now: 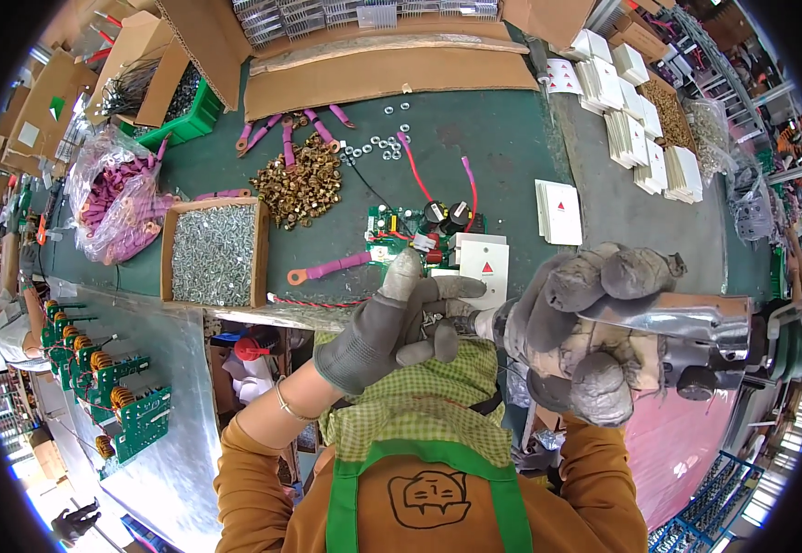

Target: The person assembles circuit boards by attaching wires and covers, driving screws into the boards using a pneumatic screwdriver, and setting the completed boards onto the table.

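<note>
My left hand [401, 323], in a grey glove, is partly closed at the bench's near edge. Small shiny metal pieces that look like screws [432, 320] show between its fingers. In my gloved right hand [585, 323] is a power screwdriver [687, 324] with a silver barrel and wrapped grip. Its narrow tip points left and meets the fingers of my left hand; the exact contact is hidden. Just beyond the hands lies a green circuit board [387, 226] with black capacitors, wires and a purple-sleeved cable lug [327, 268]. A white plate [484, 267] with a red triangle adjoins it.
A cardboard box of screws [212, 253] stands left, beside a pile of brass nuts [298, 184] and a bag of purple lugs [115, 198]. Loose washers [383, 146] lie behind. White plates [558, 212] are stacked right. Assembled boards [111, 378] and another person [9, 323] are far left.
</note>
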`<control>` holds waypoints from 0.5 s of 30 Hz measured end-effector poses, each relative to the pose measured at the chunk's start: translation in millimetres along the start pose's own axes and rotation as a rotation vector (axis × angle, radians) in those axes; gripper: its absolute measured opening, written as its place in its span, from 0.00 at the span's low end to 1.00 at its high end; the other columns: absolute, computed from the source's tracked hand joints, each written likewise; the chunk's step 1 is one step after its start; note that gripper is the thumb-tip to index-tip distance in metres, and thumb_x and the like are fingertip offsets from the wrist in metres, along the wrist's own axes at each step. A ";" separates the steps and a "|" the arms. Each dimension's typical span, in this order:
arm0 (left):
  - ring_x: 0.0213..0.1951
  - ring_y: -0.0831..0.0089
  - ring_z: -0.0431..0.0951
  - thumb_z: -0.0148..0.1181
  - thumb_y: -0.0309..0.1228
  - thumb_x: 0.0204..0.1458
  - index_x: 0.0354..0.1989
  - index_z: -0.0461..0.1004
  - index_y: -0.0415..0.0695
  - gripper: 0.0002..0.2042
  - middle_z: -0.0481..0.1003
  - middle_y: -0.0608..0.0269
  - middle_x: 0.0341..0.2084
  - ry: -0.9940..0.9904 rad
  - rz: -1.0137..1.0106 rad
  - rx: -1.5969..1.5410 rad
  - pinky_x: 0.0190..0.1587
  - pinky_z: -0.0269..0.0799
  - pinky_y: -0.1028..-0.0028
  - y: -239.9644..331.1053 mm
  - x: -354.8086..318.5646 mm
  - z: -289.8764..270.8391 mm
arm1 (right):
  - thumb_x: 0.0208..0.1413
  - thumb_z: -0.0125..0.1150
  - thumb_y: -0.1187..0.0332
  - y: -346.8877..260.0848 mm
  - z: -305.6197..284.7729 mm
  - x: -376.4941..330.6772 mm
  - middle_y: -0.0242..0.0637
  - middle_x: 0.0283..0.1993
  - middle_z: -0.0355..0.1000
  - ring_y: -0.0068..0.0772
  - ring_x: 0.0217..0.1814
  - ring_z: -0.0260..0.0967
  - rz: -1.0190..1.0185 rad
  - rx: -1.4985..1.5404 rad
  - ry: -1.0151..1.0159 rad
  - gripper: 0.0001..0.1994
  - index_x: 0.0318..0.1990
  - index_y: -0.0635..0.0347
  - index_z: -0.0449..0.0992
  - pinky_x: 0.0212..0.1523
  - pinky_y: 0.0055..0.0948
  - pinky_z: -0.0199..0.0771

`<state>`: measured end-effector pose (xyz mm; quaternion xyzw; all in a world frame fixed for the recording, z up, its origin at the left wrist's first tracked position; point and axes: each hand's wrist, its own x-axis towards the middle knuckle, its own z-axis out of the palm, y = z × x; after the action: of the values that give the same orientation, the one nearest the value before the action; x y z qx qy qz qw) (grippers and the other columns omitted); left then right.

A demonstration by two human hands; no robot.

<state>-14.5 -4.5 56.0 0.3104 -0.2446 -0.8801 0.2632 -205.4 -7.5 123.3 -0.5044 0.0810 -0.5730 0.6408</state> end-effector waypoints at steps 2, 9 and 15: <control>0.26 0.83 0.72 0.31 0.73 0.53 0.59 0.65 0.34 0.49 0.74 0.57 0.46 -0.011 -0.005 0.027 0.18 0.50 0.86 -1.1 -0.1 -0.1 | 0.50 0.71 0.68 3.3 0.5 -2.6 0.39 0.54 0.68 0.30 0.41 0.68 -0.011 -0.012 0.062 0.29 0.58 0.55 0.63 0.39 0.38 0.76; 0.28 0.82 0.73 0.48 0.60 0.56 0.60 0.65 0.34 0.38 0.75 0.61 0.38 -0.003 0.154 0.255 0.26 0.62 0.84 -4.1 -4.5 2.9 | 0.51 0.69 0.69 4.0 -9.9 -4.5 0.46 0.54 0.70 0.22 0.24 0.67 -0.063 0.003 0.083 0.30 0.60 0.59 0.62 0.28 0.36 0.74; 0.30 0.80 0.72 0.62 0.24 0.54 0.51 0.74 0.37 0.15 0.76 0.63 0.34 0.236 0.216 0.642 0.34 0.70 0.76 -15.8 0.5 10.1 | 0.61 0.46 0.46 -13.8 -12.1 -71.1 0.51 0.66 0.56 0.40 0.60 0.58 0.358 0.238 0.760 0.37 0.66 0.68 0.51 0.63 0.33 0.56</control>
<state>-26.6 9.7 53.3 0.4491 -0.5078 -0.6837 0.2702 -246.1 46.1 94.0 -0.1582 0.3307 -0.6032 0.7084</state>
